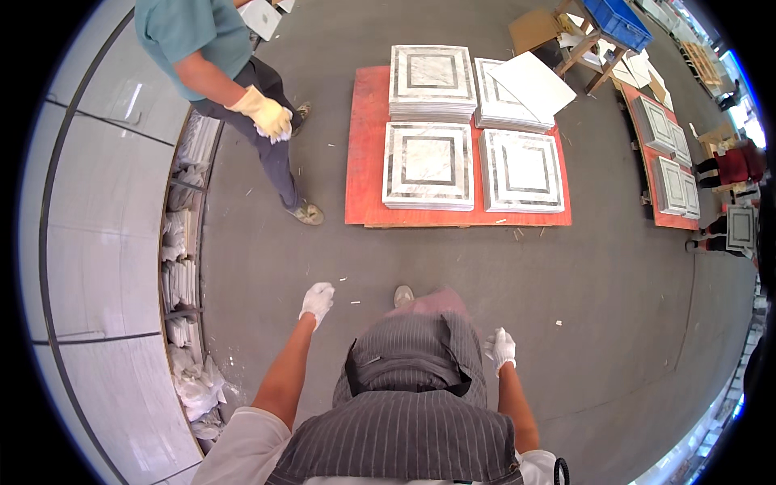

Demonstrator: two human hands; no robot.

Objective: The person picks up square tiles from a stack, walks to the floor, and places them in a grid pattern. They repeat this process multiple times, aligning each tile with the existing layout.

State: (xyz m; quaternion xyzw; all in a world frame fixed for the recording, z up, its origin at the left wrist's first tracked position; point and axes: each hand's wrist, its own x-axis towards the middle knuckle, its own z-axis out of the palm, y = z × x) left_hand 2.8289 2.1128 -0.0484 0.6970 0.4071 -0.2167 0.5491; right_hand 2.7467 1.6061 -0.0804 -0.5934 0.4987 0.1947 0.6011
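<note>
White marbled tiles with dark square bands are lying stacked on a red pallet ahead. The gloved left hand and right hand are hanging apart, fingers curling; their grip isn't showing clearly.

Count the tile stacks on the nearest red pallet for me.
4: far-left stack, far-right stack partly covered by a white board, near-left stack and near-right stack. No stack on that pallet looks fully hidden.

Nearer red pallet, grey floor beneath, four stacks of square tiles
</note>
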